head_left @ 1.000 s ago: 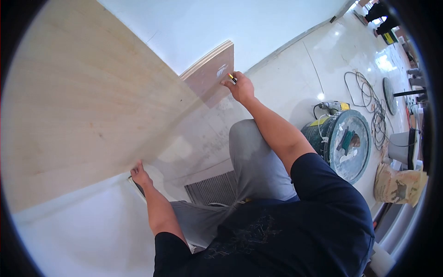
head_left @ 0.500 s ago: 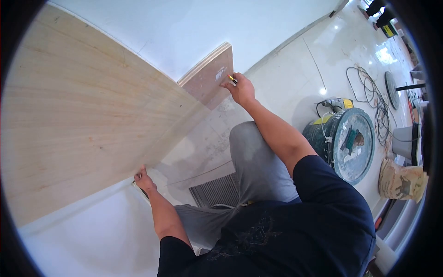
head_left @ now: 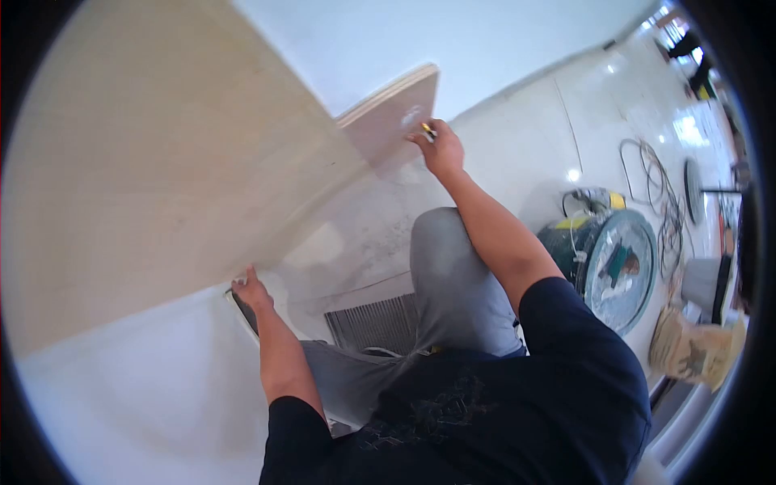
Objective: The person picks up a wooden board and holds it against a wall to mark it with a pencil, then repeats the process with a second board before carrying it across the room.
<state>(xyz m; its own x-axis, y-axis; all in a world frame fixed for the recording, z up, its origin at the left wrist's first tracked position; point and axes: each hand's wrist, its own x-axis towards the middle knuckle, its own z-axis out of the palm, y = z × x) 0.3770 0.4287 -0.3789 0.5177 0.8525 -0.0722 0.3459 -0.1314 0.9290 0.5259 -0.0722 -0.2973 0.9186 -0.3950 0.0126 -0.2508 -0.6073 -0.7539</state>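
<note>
A large sheet of plywood (head_left: 162, 178) stands against the white wall on the left. My left hand (head_left: 255, 293) is at its bottom edge, fingers closed at the corner with the index finger pointing up along the face. Behind the sheet's far end sticks out a smaller pinkish-brown board (head_left: 396, 121) with layered edges and a white smudge. At that board's near edge is my right hand (head_left: 440, 152), its fingers closed on a short yellow-and-black pencil (head_left: 428, 129) that slants across the board's face. The thumb lies close to the board.
A grooved grey mat (head_left: 372, 319) lies on the tiled floor by my knee. To the right stands a lidded dark green bucket (head_left: 618, 267) with a yellow power tool (head_left: 602, 200) by it. Farther right are coiled cable (head_left: 659, 194) and a paper sack (head_left: 695, 347).
The view has shifted, so the boards sit higher and the sheet is blurred. Both hands stay at their boards; my left index finger looks straighter. The pencil is still in my right hand.
</note>
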